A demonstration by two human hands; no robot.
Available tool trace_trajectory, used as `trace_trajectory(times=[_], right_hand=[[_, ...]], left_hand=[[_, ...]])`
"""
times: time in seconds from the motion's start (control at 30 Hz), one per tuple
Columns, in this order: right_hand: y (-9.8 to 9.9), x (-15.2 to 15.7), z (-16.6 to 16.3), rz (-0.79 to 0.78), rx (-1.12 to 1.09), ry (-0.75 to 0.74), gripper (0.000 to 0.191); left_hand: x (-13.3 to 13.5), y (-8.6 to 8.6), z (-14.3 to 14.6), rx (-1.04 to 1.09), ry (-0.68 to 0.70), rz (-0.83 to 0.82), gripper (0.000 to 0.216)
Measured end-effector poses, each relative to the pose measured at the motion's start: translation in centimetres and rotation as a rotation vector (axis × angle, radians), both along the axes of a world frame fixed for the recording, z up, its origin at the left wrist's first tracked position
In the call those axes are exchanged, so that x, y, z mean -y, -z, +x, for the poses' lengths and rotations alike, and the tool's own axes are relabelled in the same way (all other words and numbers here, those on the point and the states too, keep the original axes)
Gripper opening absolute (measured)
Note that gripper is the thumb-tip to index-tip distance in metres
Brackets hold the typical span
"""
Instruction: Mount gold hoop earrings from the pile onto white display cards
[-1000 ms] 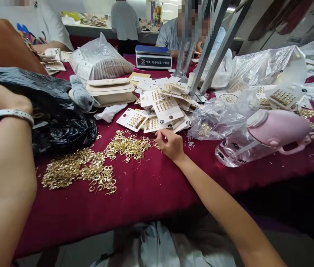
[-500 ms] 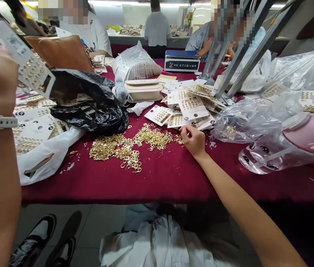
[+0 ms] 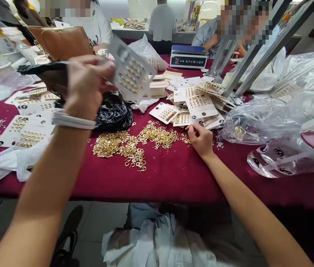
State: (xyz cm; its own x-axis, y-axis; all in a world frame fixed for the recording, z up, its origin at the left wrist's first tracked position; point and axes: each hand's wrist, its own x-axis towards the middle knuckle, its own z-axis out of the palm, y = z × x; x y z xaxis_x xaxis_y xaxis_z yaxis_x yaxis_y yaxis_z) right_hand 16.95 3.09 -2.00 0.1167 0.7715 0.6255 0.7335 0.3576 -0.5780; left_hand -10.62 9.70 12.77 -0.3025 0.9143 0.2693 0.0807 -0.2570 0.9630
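Note:
My left hand [image 3: 86,83] is raised above the table, blurred by motion, with its fingers closed on a white earring card [image 3: 130,72] filled with gold earrings. My right hand [image 3: 201,139] rests on the red tablecloth [image 3: 173,174], fingers curled and pinched at the right edge of a pile of loose gold hoop earrings [image 3: 134,142]. What the fingertips hold is too small to see. A heap of filled earring cards [image 3: 195,105] lies just beyond that hand.
A black plastic bag [image 3: 113,111] sits behind the gold pile. More filled cards [image 3: 26,128] and a white bag [image 3: 6,165] lie at left. Clear plastic bags [image 3: 259,118] and a pink-lidded bottle [image 3: 293,152] lie at right. Metal stand legs [image 3: 257,48], a scale [image 3: 188,57] and other people are beyond.
My left hand swung from the far left towards the middle, carrying the earring card up over the black bag. The view shifted slightly. My right hand stayed at the edge of the gold pile.

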Motion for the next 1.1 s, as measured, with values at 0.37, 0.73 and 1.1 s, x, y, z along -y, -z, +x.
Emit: trace_trajectory(times=[0.37,0.73,1.1], right_hand=[[-0.2,0.1,-0.3,-0.037,0.029,-0.038,0.028],[-1.0,0.5,-0.9,-0.27,-0.388,-0.403,0.039],[-0.6,2.7,-3.2,0.068,0.03,-0.192,0.032]], left_hand=[[-3.3,8.1,-0.9,-0.25,-0.008,0.078,0.029],[1.4,9.2,2.1,0.24,0.564,-0.102,0.032],[5.1,10.1,5.1,0.01,0.622,-0.193,0.103]])
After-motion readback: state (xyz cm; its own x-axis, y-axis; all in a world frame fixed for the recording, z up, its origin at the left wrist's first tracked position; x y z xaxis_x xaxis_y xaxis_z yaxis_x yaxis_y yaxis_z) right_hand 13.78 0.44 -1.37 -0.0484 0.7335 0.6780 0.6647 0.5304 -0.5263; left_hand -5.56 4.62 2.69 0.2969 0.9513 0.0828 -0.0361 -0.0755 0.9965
